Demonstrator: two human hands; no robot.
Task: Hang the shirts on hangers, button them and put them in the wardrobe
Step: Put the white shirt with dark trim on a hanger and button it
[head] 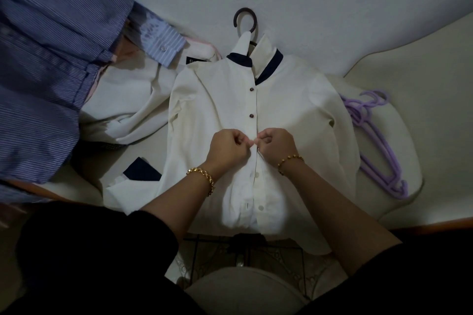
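Both hands are right on the placket of the white shirt point(294, 100). The left hand point(229, 147) and right hand point(277, 144) meet at the middle, fingers point(263, 141) curled and pinching the two front edges together where the next button should go (the button itself is hidden between the fingertips). The shirt lies flat, face up, on a pale cloth-covered surface, already threaded on a dark hanger point(245, 10) whose hook pokes out well beyond the fingers, past the navy-trimmed collar.

This is light, limp cotton by the look of it. It will slide and bunch rather than resist, so the grip belongs on the stiffer placket edge, close to each buttonhole, and the hanger hook is the place to lift it once it is closed.

Count time: two dark buttons point(252, 89) are done up beyond the fingers, and two pale buttons point(257, 174) are open on the near side. Well off to the right of the right hand sits a bunch of purple hangers point(357, 112), several nested, exact number unclear. To the left of the left hand are a second white garment point(128, 107), one dark striped shirt point(46, 71) and one light-blue striped cuff point(163, 46)
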